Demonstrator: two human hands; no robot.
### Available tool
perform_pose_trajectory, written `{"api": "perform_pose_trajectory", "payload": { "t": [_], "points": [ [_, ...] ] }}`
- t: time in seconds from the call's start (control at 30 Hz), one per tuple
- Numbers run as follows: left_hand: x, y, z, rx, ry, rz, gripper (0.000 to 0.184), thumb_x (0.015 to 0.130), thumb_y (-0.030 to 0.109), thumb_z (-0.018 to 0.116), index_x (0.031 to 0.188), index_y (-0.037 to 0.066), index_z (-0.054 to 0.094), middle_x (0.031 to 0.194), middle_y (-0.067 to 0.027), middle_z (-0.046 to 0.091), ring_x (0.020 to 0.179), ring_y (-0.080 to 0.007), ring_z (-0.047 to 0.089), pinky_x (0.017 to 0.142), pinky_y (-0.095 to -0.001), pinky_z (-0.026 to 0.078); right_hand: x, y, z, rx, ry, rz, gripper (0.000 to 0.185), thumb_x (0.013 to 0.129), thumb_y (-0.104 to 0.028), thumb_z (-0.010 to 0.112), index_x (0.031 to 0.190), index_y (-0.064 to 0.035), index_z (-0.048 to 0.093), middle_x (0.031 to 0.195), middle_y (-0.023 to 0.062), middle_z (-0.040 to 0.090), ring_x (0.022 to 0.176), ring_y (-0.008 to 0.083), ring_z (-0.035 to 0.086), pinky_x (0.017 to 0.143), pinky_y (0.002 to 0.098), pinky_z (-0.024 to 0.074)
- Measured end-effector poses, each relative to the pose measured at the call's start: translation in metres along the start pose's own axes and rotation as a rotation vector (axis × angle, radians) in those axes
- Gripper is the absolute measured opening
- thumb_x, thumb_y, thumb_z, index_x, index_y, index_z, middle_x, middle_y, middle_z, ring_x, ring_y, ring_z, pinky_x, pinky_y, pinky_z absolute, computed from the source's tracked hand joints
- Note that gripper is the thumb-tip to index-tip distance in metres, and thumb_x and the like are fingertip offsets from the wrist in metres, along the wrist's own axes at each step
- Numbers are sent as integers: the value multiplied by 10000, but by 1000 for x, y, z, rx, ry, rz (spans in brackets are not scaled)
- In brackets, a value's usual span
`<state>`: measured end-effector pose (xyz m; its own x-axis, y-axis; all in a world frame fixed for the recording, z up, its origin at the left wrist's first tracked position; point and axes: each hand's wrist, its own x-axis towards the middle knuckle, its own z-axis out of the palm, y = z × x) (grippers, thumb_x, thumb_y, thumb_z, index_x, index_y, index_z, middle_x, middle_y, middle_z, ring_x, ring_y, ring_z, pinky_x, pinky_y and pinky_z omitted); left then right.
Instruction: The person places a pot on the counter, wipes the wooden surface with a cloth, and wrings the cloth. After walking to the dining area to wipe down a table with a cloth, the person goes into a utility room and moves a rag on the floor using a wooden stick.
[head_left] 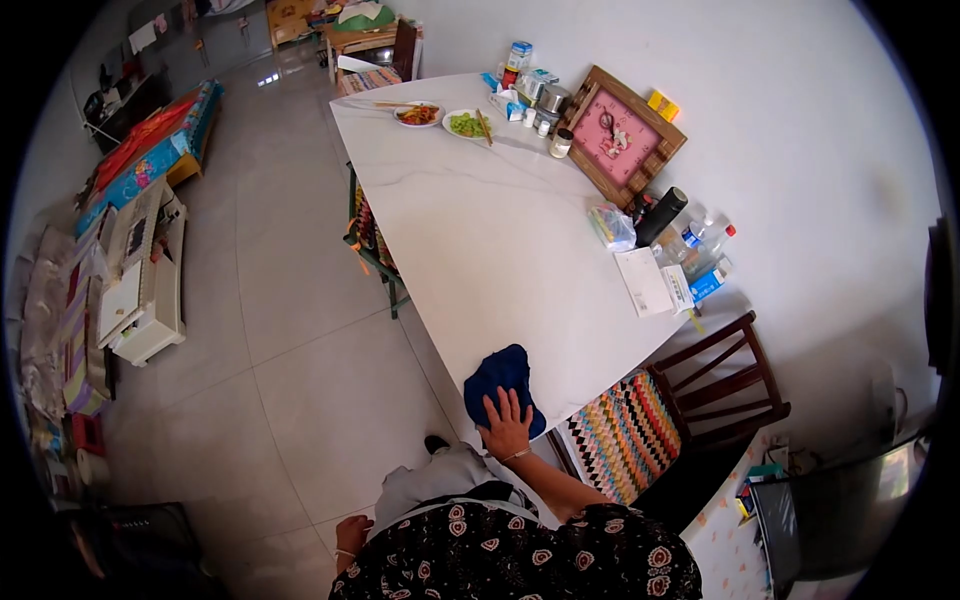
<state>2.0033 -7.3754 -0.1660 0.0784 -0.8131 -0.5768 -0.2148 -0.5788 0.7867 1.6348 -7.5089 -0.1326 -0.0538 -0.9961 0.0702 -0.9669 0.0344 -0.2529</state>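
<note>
My right hand (508,428) lies flat on a dark blue cloth (500,378), fingers spread. The cloth is bunched on the near corner of the white table (480,250), and part of it reaches the edge. Low beside my body hangs my left hand (353,533), its fingers curled in, with nothing visible in them. It is away from the table.
Two plates of food (418,114) with chopsticks stand at the far end. Jars and boxes, a pink-faced clock (615,135), bottles (708,245) and a white booklet (643,282) line the wall side. A wooden chair (725,385) with a woven cover stands at the right.
</note>
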Motion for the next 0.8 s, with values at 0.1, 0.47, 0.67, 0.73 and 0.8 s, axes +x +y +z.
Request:
{"api": "perform_pose_trajectory", "payload": {
  "t": [0.1,0.47,0.67,0.73,0.8],
  "points": [
    [10,-21,1,-21,-20,161,206,726,102,539,830,-65,602,781,-146,624,706,-236,621,641,-309,517,9,-1,0,6,30,-1,615,711,-364,581,1263,-180,383,1385,96,229,1280,305,183,921,609,168],
    [23,-17,-1,305,7,114,211,706,149,568,809,-18,646,743,-115,642,692,-187,625,638,-293,510,34,0,-1,2,74,-15,575,741,-365,540,1261,-174,387,1380,100,240,1276,301,193,940,585,162],
    [28,-13,0,252,10,136,225,715,142,569,837,-33,642,750,-118,638,682,-196,621,640,-302,510,51,1,-1,20,42,-10,577,744,-364,542,1265,-176,381,1384,97,229,1283,295,177,953,574,151],
    [30,-10,1,207,4,132,229,719,138,567,845,-40,637,757,-121,637,680,-200,621,640,-301,510,56,1,-1,26,29,-8,574,745,-360,542,1265,-177,381,1385,96,226,1283,295,174,958,570,146],
    [29,-6,2,166,-2,134,229,721,134,566,845,-46,633,761,-122,636,680,-204,621,639,-299,511,59,1,-1,45,32,-13,582,740,-350,555,1266,-178,374,1381,93,227,1283,297,171,957,578,138]
  ]
}}
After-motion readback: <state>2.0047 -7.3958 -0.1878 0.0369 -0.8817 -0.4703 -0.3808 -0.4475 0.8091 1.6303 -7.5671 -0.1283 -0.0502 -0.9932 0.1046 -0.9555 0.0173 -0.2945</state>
